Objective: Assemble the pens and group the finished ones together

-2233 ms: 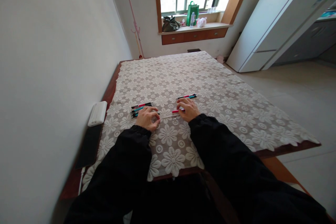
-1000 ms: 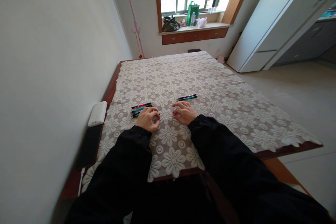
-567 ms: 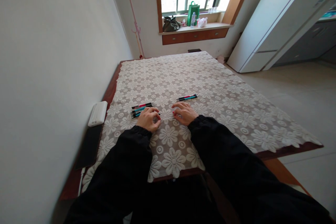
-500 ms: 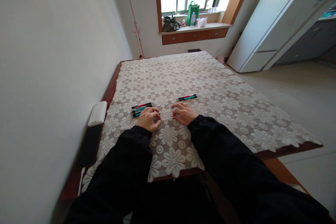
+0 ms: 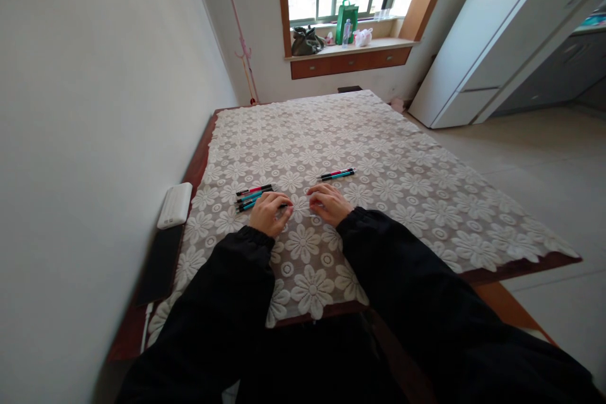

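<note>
Head view, sleeves: black fabric, gathered at the cuffs; cut off at the lower border.
Cable: thin, white, smooth, at the near left corner.
Slab: flat, black, rectangular; its screen or cover cannot be told.
Block: white, smooth, rounded corners; just beyond the slab.
Left hand: curled; grip narrow, holding the left end of the rod. Exact contact is hidden by the fingers.
Right hand: fingers bent, grip narrow, on the rod's right end. Anything inside the palm is concealed.
Rod: thin, straight, whitish; lies between both hands, close above the cloth. Both ends are covered; material unclear.
Left pens: slim barrels, red-black and teal-black; the nearest are partly hidden behind the left hand, so the count is uncertain.
Right pens: two, red-black and teal-black, side by side beyond the right hand.
Cloth: raised off-white flowers and rings on grey mesh.
Tabletop: reddish-brown edge exposed at left.
Windowsill bags: green upright bag, dark slumped bag; contents hidden.
</note>
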{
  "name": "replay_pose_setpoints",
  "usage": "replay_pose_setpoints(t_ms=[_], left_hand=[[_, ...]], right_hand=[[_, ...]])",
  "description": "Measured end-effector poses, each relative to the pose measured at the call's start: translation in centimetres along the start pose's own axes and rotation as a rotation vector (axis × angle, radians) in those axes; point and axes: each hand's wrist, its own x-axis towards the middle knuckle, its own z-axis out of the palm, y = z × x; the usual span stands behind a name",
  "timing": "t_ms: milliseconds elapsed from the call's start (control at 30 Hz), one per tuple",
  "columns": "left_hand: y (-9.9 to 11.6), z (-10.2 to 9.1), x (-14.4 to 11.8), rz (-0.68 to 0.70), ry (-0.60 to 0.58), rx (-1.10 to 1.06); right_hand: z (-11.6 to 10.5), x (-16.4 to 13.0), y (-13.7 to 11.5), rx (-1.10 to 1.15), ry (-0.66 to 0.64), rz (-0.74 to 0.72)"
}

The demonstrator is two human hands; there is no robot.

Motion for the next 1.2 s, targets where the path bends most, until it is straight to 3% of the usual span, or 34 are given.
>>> replay_pose_setpoints(t_ms=[133, 400, 800, 1200], left_hand=[[-0.8, 0.1, 0.0, -0.072, 0.061, 0.068], [-1.8, 0.8, -0.2, -0.057, -0.053, 0.115], [-1.2, 0.6, 0.0, -0.041, -0.087, 0.066], [-0.3, 0.2, 0.0, 0.088, -0.118, -0.046]], right_hand=[[0.1, -0.1, 0.3, -0.028, 0.049, 0.070], [0.3, -0.2, 0.8, -0.100, 0.061, 0.114], [0.2, -0.2, 0.9, -0.078, 0.034, 0.095], [0.1, 0.0, -0.2, 0.017, 0.022, -0.066]])
